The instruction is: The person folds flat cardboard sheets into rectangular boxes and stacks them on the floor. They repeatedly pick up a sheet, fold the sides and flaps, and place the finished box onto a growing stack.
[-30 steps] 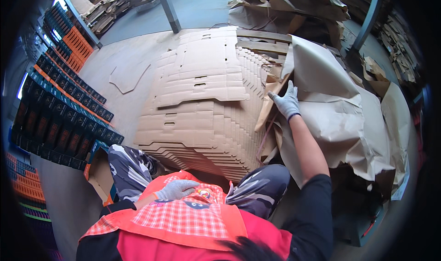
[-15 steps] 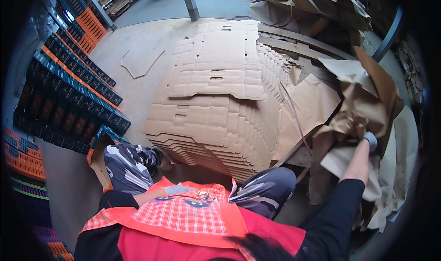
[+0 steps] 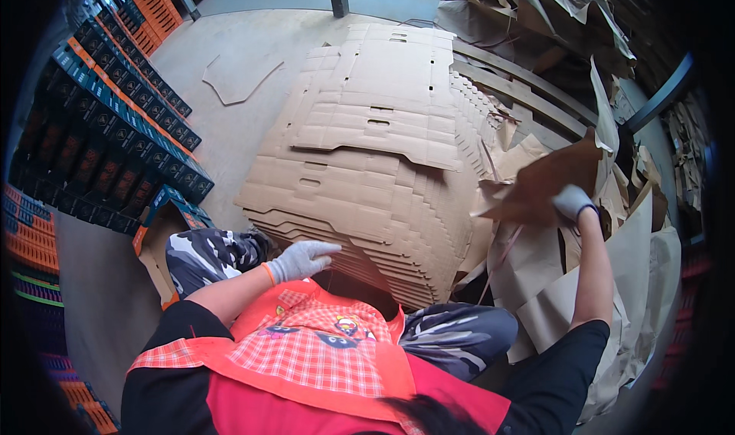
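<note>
1. Head view: a seated worker's right hand (image 3: 573,204), gloved, appears closed on the edge of a brown paper sheet (image 3: 547,179), raised beside the right flank of a stack of flattened cardboard cartons (image 3: 337,186). Motion blur and the sheet hide part of the grip; a tear is possible if the hand pulls hard on so narrow a hold.

2. The gloved left hand (image 3: 300,261) hangs free, fingers extended close together and pinching nothing, near the stack's front edge; whether its fingertips touch cardboard cannot be told. Unbraced by that hand, the stack could shift should the sheet drag on its side.

3. The top flattened carton (image 3: 394,83) lies askew, its near edge overhanging the layers below. A snag from the sheet's corner could slide it off line or crease its tabs.

4. A thin strap (image 3: 509,245) runs among the papers just right of the stack; a glove or the sheet could catch on it.

5. Crumpled pale paper (image 3: 547,309) crowds the worker's right side, close to the right knee (image 3: 467,332). Loose folds there could tangle the forearm or slip underfoot.

6. Behind, wooden pallet slats (image 3: 521,74) stand exposed; their rough edges might rip paper dragged across them.
</note>
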### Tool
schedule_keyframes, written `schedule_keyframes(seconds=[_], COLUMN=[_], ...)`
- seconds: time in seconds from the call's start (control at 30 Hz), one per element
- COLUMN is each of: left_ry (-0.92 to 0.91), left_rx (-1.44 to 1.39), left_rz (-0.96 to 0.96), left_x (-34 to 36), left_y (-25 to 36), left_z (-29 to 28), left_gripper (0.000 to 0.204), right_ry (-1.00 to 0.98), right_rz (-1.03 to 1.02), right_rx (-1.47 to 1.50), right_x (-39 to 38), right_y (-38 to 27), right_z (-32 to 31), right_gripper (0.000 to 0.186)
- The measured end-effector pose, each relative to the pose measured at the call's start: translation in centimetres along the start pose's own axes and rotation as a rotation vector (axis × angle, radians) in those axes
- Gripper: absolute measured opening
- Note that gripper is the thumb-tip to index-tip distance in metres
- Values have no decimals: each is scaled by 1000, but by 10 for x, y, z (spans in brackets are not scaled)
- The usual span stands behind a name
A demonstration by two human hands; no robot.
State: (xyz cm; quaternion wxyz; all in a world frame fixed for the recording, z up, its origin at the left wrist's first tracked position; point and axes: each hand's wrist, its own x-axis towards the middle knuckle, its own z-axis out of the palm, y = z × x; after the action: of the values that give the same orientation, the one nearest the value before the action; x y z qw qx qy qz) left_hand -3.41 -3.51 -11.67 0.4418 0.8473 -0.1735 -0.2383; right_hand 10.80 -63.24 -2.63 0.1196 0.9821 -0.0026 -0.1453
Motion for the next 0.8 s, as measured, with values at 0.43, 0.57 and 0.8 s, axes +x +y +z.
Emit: schedule_keyframes(seconds=[0.43,0.57,0.8], left_ry=[735,730,901], left_rx=[711,625,250], left_rz=[-225,-459,-484], left_x=[169,198,175], left_y=[-150,-179,-224], left_z=[-157,-188,-230], left_gripper=[80,79,81], right_ry=[19,201,565], right_rz=[572,460,39], right_rx=[660,608,872], right_x=[191,186,79], right_y=[-264,-258,-298], right_z=[48,45,46], right_gripper=[69,65,48])
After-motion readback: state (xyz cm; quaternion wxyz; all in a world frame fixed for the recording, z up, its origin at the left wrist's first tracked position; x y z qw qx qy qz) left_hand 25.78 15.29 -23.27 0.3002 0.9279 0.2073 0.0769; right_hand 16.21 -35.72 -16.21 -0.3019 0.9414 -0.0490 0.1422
